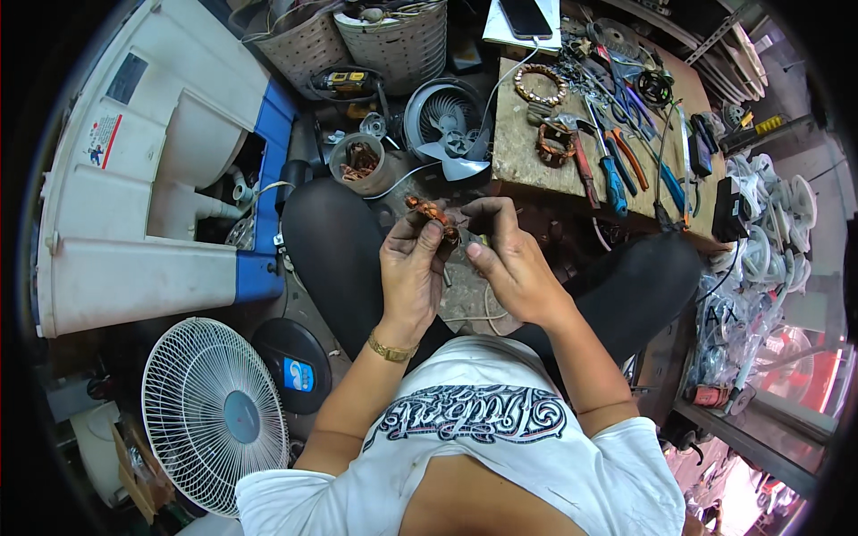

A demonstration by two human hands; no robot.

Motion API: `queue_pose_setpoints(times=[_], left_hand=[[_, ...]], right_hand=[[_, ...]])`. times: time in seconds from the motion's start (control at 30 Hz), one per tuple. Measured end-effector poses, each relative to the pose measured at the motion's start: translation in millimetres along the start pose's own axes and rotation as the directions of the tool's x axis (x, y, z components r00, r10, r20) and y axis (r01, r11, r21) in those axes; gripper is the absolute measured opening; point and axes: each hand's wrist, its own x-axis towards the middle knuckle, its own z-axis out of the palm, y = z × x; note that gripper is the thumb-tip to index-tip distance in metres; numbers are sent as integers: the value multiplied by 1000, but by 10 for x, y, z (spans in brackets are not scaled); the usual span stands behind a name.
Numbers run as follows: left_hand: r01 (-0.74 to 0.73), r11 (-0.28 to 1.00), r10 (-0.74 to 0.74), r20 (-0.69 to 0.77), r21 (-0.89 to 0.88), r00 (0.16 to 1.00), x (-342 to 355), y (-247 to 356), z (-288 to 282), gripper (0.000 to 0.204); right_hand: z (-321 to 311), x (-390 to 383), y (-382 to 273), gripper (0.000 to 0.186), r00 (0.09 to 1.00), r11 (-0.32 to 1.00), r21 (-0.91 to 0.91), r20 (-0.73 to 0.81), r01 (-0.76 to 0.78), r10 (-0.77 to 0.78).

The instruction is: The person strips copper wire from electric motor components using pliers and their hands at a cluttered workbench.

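My left hand [413,277] is closed on a small copper winding part [427,211], gripped between thumb and fingers at the centre of the head view, above my lap. My right hand [503,264] is closed beside it, holding a small grey metal tool [469,238] with a bit of yellow on it against the right end of the copper part. The tool's shape is mostly hidden by my fingers. Just beyond my hands stand a bucket of copper scraps [361,164] and a grey fan motor housing with blades [444,121].
A wooden bench [523,85] at upper right holds pliers [626,161], screwdrivers [614,179], two copper coils [554,143] and a phone [525,20]. A white-blue appliance [98,250] stands left, a fan grille [188,384] lower left. Bagged white parts [760,241] line the right.
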Motion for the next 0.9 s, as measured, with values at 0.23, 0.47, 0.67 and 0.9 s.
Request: queue_pose_setpoints(times=[0.23,0.47,0.67,0.9], left_hand=[[-43,997,43,-3,69,999,-2,-60,-30,24],[-36,995,33,34,91,999,-36,-115,-95,20],[-182,978,180,27,105,983,-66,-180,10,16],[-197,965,207,-38,170,978,-19,-247,-36,11]], right_hand=[[63,-9,85,39,980,973,-124,-8,194,-197],[62,-19,109,38,978,965,-160,25,207,-206],[183,-22,97,36,978,964,-191,-60,186,-201],[257,33,22,29,983,987,-117,-131,113,-128]])
